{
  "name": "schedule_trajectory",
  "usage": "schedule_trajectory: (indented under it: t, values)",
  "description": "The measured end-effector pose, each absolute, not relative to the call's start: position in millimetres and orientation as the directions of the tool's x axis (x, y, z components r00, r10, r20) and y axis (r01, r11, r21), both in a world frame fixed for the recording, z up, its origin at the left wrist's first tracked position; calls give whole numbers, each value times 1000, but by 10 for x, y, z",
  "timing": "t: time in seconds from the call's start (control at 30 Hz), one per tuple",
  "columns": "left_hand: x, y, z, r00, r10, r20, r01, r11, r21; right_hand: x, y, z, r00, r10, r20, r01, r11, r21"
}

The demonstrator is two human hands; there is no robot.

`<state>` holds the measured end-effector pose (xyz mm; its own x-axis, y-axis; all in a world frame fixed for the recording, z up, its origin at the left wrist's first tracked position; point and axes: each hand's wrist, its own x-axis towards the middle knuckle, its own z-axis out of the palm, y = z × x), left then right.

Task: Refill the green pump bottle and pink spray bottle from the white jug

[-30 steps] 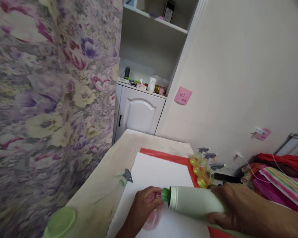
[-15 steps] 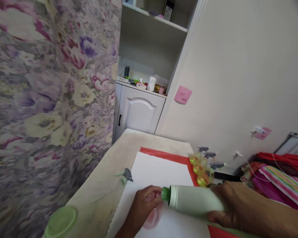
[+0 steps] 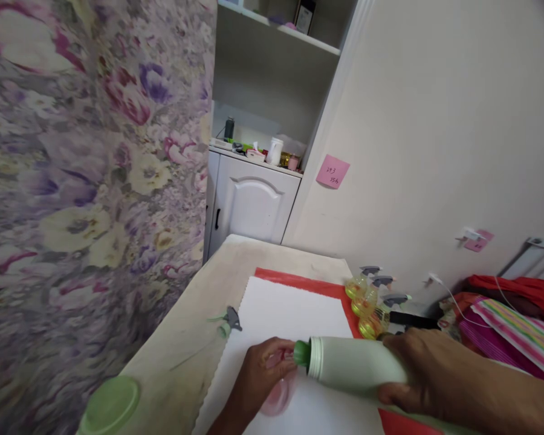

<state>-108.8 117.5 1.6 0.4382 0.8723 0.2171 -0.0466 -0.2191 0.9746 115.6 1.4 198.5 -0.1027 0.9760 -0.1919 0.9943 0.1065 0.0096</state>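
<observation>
My right hand [image 3: 428,374] grips a large pale green bottle [image 3: 356,365], tipped on its side with its green spout [image 3: 301,353] pointing left. The spout meets the top of a small pink see-through bottle [image 3: 278,393], which my left hand [image 3: 258,380] holds closed around its neck over a white sheet [image 3: 281,314]. A loose grey and green spray head [image 3: 228,322] lies on the table left of the sheet. Three small yellow spray bottles [image 3: 367,302] with grey triggers stand in a row behind the big bottle.
A beige table [image 3: 199,338] carries a red mat [image 3: 308,284] under the sheet and a green lid [image 3: 110,405] at its near left corner. Floral curtain at left, white cupboard [image 3: 249,202] behind, pink note [image 3: 332,172] on the wall, striped cloth [image 3: 512,326] at right.
The view has shifted slightly; both hands and the two bottles stay in the same pose.
</observation>
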Motion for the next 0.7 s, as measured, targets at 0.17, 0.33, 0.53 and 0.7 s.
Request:
schedule_trajectory:
  t: [0.17, 0.33, 0.53, 0.7]
  values:
    - [-1084, 1193, -6, 442, 867, 231, -45, -236, 971, 1250, 21, 1905, -120, 978, -169, 991, 128, 40]
    - [-1088, 1196, -20, 445, 866, 227, -62, -223, 973, 1265, 37, 1893, -98, 980, -173, 991, 111, 69]
    - [-1081, 1187, 3, 442, 864, 240, -41, -248, 968, 1159, 30, 1988, -84, 974, -209, 993, 98, 59]
    - [-1079, 1186, 18, 444, 865, 234, -32, -246, 969, 1203, 23, 1971, -113, 978, -173, 991, 123, 48]
